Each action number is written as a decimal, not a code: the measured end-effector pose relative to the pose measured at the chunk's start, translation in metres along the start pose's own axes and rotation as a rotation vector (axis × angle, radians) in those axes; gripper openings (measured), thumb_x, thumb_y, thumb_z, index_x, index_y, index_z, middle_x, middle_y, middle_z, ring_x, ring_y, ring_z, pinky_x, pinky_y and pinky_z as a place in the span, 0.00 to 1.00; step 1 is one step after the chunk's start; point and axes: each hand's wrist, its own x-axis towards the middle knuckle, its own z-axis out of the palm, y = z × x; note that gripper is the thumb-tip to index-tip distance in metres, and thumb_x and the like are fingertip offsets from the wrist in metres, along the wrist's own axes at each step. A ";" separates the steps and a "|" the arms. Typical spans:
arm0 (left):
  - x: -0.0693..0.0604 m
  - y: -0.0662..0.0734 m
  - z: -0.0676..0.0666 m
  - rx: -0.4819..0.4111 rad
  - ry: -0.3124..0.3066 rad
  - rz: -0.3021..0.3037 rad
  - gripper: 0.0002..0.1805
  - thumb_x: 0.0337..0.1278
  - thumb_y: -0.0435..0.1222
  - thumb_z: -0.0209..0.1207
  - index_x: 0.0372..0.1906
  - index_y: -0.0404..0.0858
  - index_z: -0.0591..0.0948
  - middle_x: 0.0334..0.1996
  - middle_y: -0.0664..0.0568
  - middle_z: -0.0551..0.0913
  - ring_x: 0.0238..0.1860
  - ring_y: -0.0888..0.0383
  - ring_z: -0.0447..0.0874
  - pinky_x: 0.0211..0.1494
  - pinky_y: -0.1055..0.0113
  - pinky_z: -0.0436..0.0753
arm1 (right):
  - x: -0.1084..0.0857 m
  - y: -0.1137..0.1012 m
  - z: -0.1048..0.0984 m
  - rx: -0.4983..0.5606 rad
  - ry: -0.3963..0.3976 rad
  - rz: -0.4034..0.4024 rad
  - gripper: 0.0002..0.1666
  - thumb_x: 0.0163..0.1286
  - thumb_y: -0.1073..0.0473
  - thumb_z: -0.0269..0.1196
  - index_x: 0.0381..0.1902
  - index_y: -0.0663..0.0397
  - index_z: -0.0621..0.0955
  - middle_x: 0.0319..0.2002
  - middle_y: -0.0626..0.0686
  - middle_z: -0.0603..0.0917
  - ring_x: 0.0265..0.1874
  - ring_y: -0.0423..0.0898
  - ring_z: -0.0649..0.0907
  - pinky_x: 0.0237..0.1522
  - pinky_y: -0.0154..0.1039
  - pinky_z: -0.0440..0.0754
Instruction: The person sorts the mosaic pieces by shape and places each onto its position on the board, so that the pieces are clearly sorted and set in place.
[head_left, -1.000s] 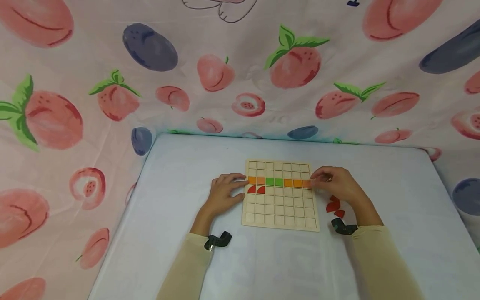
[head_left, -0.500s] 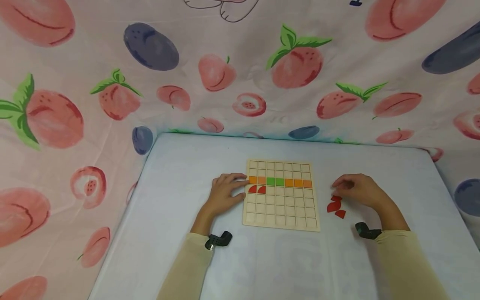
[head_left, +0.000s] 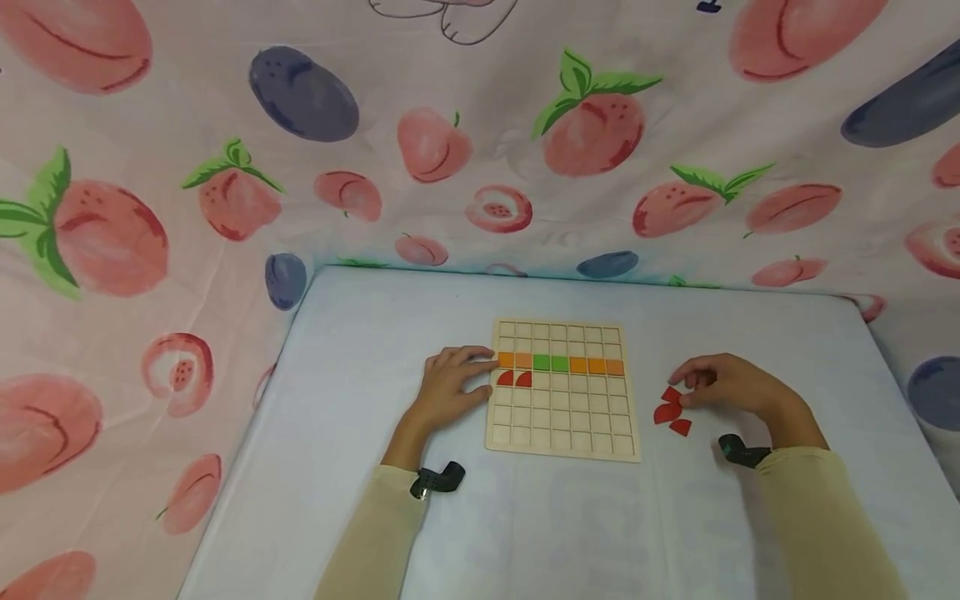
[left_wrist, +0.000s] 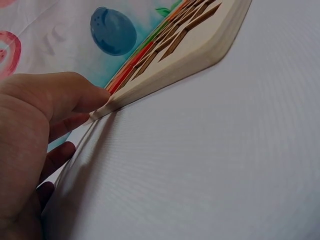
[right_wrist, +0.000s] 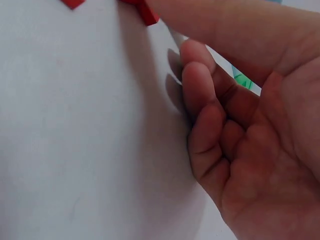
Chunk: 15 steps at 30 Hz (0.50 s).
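A square wooden grid board [head_left: 558, 417] lies on the table. One row is filled with orange and green square tiles [head_left: 551, 363]. Below its left end, two red quarter-circle pieces [head_left: 514, 379] sit in their cells. My left hand [head_left: 448, 387] rests at the board's left edge, fingers extended, the thumb [left_wrist: 90, 95] on the rim in the left wrist view. Right of the board lies a small group of loose red pieces [head_left: 667, 413]. Over them is my right hand [head_left: 738, 387], index finger and thumb apart at the upper piece, thumb touching the red. Its other fingers [right_wrist: 200, 95] curl loosely.
A white cloth covers the table [head_left: 375, 333]. Behind and to the left hangs a fruit-printed curtain [head_left: 450, 200]. Each wrist wears a black camera mount [head_left: 742, 451].
My right hand has left the rightmost orange tile on the board and moved right to the loose red pieces, with the index finger and thumb spreading there. My left hand stays put.
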 end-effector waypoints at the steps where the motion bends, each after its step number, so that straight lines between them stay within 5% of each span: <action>1: 0.000 0.000 0.000 -0.005 -0.001 0.000 0.23 0.63 0.46 0.62 0.63 0.53 0.83 0.67 0.60 0.77 0.66 0.53 0.70 0.65 0.47 0.63 | 0.001 0.000 0.000 -0.007 -0.006 -0.003 0.23 0.60 0.48 0.75 0.51 0.50 0.86 0.37 0.51 0.78 0.39 0.46 0.75 0.38 0.36 0.75; 15: 0.000 0.000 0.001 0.007 -0.004 0.006 0.24 0.62 0.47 0.64 0.64 0.54 0.83 0.67 0.61 0.76 0.66 0.53 0.70 0.65 0.48 0.64 | 0.006 -0.021 0.007 -0.097 -0.011 -0.004 0.19 0.58 0.48 0.77 0.44 0.44 0.83 0.34 0.51 0.74 0.39 0.49 0.73 0.37 0.42 0.71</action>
